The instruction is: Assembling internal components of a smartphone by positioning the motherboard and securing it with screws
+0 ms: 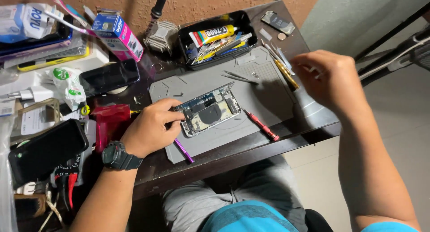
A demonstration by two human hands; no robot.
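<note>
My left hand (150,126) pins the opened phone (208,110) flat on the grey mat (268,95), fingers clamped on its edge, while my right hand (329,77) hovers loosely curled, holding nothing I can see.

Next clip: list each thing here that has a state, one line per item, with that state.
Opened phone: back off, insides exposed, tilted up on the grey mat.
Left hand: steadying the phone's left edge.
Right hand: raised over the mat's right end, fingers curled; nothing visibly held.
Red screwdriver: lying loose on the mat.
Tweezers: lying on the mat, untouched.
Black tray: open, full of tools.
Glue tube: capped, in the tray.
Black phone: screen dark.
</note>
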